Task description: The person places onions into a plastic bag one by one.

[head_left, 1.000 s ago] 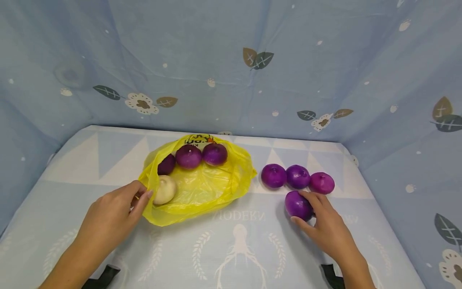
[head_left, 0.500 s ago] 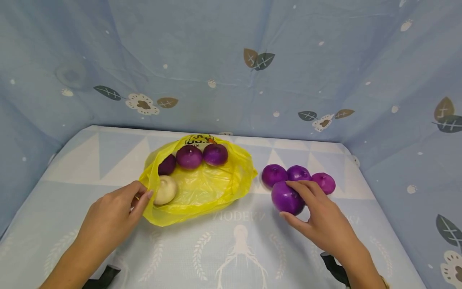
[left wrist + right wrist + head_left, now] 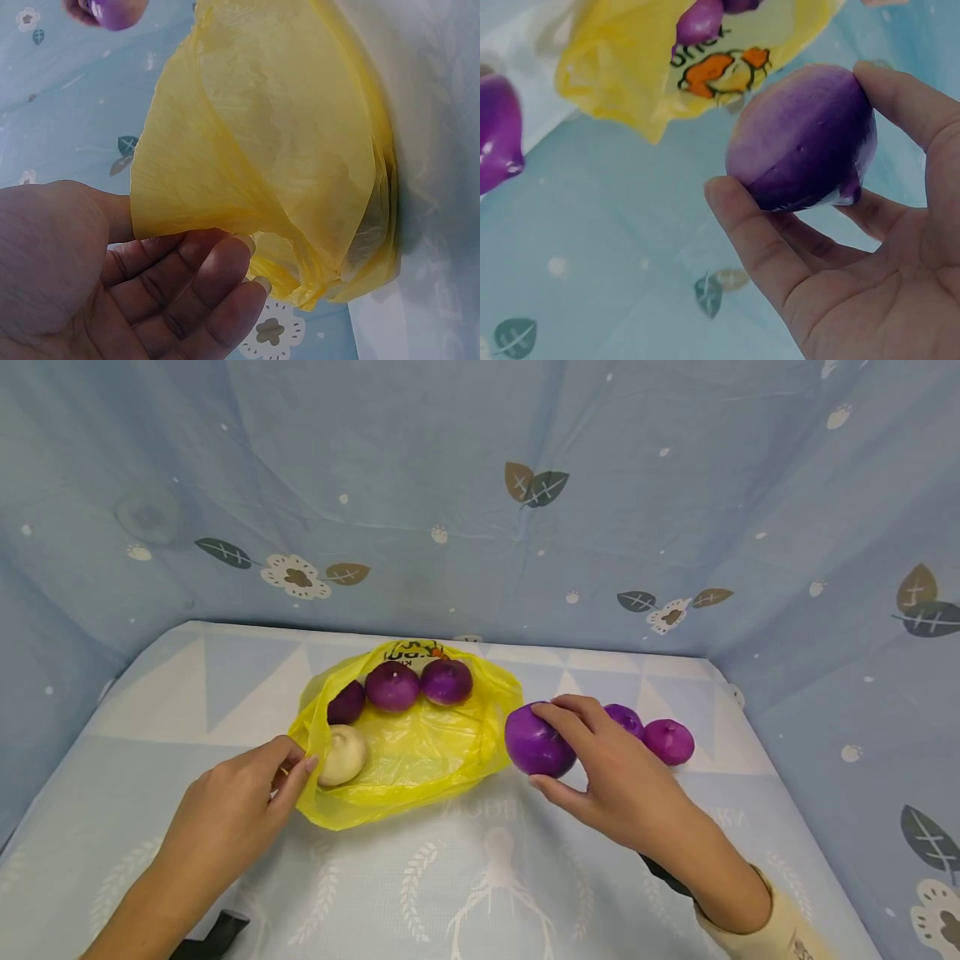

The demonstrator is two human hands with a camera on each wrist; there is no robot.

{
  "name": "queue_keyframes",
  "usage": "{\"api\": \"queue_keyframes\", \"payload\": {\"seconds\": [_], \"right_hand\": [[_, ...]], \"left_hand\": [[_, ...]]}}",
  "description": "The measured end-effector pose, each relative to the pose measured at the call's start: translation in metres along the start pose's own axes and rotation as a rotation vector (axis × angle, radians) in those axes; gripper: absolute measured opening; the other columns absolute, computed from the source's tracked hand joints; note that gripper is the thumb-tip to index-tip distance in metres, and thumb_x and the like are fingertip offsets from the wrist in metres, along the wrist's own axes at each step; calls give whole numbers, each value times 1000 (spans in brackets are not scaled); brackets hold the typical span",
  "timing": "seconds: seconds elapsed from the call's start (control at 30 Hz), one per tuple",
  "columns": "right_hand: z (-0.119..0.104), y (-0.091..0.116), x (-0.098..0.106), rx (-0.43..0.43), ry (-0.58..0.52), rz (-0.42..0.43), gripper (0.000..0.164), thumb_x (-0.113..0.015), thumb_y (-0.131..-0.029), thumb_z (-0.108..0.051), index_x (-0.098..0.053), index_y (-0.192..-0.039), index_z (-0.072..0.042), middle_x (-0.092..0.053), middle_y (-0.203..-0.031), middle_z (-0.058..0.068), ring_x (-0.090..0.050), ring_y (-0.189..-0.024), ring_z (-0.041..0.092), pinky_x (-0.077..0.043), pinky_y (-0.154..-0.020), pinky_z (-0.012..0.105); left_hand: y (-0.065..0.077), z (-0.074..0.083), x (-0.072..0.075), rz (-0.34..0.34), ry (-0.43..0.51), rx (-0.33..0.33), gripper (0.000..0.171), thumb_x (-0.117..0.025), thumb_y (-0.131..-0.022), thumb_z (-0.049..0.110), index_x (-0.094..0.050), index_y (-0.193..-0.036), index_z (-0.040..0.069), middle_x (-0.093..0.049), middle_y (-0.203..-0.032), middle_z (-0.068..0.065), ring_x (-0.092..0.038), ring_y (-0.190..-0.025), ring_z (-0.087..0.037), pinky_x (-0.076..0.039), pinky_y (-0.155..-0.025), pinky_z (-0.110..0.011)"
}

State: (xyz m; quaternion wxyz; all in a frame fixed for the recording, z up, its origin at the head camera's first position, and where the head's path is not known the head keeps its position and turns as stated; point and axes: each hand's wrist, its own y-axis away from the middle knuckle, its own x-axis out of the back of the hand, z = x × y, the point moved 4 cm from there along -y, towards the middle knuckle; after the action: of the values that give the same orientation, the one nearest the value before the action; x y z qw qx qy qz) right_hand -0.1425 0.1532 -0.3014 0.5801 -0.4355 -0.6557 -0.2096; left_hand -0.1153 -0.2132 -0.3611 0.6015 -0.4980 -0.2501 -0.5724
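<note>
My left hand (image 3: 228, 806) pinches the left rim of a yellow plastic bag (image 3: 420, 747), which lies with its mouth toward me. In the left wrist view the bag's thin edge (image 3: 172, 180) runs between thumb and fingers. Inside are a white onion (image 3: 345, 756) and purple onions (image 3: 392, 685), one partly covered by the left side of the bag. At the bag's right edge, my right hand (image 3: 615, 772) holds a purple onion (image 3: 534, 745) raised off the table. The right wrist view shows thumb and fingertips around this onion (image 3: 810, 142).
On the table (image 3: 360, 893), right of the bag, sit a purple onion (image 3: 625, 718) and a pinker one (image 3: 669, 742), partly behind my right hand. A blue patterned curtain (image 3: 420, 485) hangs at the back and sides. A black strap (image 3: 213, 937) shows by the left wrist.
My right hand has lifted the purple onion and carried it left to the bag's right edge, now hiding one table onion. The left hand has stayed on the bag's rim.
</note>
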Motion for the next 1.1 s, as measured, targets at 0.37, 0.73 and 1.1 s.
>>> {"api": "queue_keyframes", "payload": {"seconds": [0.37, 0.73, 1.1], "right_hand": [[-20, -39, -17, 100, 11, -83, 74, -85, -89, -39, -51, -152, -22, -51, -145, 8, -68, -106, 21, -60, -84, 37], [-38, -72, -37, 198, 22, -154, 68, -80, -94, -40, -51, -152, -20, -52, -147, 11, -63, -118, 23, -58, -84, 34], [-44, -100, -67, 228, 6, -227, 80, -77, -96, -42, -39, -159, -11, -47, -151, 12, -59, -128, 25, -52, -102, 37]], "left_hand": [[0, -2, 1, 1, -3, 3, 16, -75, -99, 18, -60, -93, 15, -44, -68, 11, -37, -55, -9, -32, -51, -29], [0, -1, 3, 6, -4, -2, 16, -75, -98, 16, -60, -93, 15, -44, -68, 10, -38, -55, -9, -32, -51, -29], [1, 1, 3, 24, 10, -26, 16, -76, -97, 15, -61, -92, 16, -47, -69, 12, -40, -56, -8, -34, -52, -30]]}}
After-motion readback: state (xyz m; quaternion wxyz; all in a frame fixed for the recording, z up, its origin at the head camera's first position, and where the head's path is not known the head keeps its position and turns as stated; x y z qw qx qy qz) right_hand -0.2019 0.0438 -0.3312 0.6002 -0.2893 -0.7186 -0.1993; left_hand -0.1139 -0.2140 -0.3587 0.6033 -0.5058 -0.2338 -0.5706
